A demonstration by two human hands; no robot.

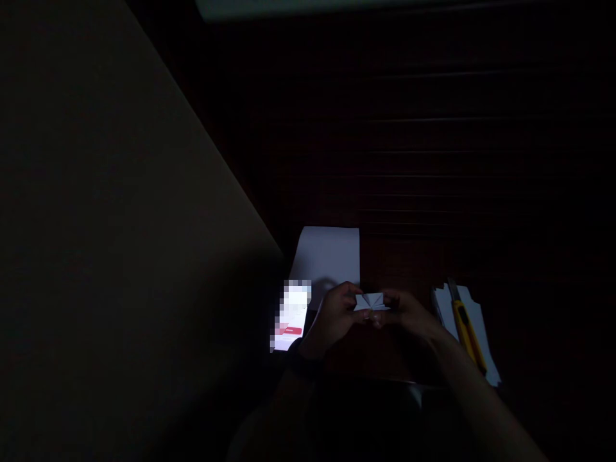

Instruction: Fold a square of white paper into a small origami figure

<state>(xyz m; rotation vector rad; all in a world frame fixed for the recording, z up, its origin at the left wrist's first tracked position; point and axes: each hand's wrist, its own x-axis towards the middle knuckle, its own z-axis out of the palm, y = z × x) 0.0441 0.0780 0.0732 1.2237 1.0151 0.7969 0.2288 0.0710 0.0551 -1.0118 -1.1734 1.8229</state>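
A small piece of folded white paper [370, 300] is held up between both hands, its crease lines fanning out from the lower middle. My left hand [335, 313] grips its left end, with the thumb along the lower edge and fingers behind. At the other end, my right hand [407, 313] pinches the paper the same way. Both thumbs meet near the paper's bottom edge. Dim light hides most of the fingertips behind the paper. A dark band circles the left wrist.
A lit phone screen [292, 317] glows beside my left wrist. Behind it lies a white sheet [332, 253] on the dark wooden table [399, 256]. To the right, a yellow box cutter [468, 330] rests on a stack of white paper [481, 314]. A wall [120, 224] runs along the left.
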